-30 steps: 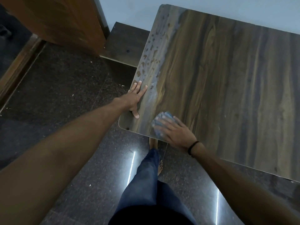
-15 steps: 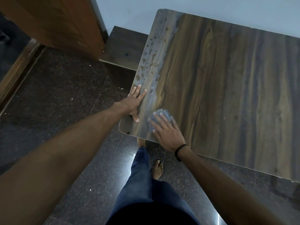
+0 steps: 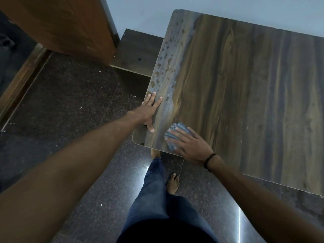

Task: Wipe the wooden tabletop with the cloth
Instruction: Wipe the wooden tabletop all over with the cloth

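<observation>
Head view | right hand (image 3: 190, 144) flat, pressing blue cloth (image 3: 172, 135) onto near-left corner of wooden tabletop (image 3: 245, 95) | left hand (image 3: 149, 109) open, bracing left edge | spotted strip (image 3: 166, 64) lies ahead of cloth along that edge; right hand nearer.

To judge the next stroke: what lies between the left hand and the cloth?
Only bare, streaky wet tabletop separates the left hand from the cloth in the head view.
</observation>
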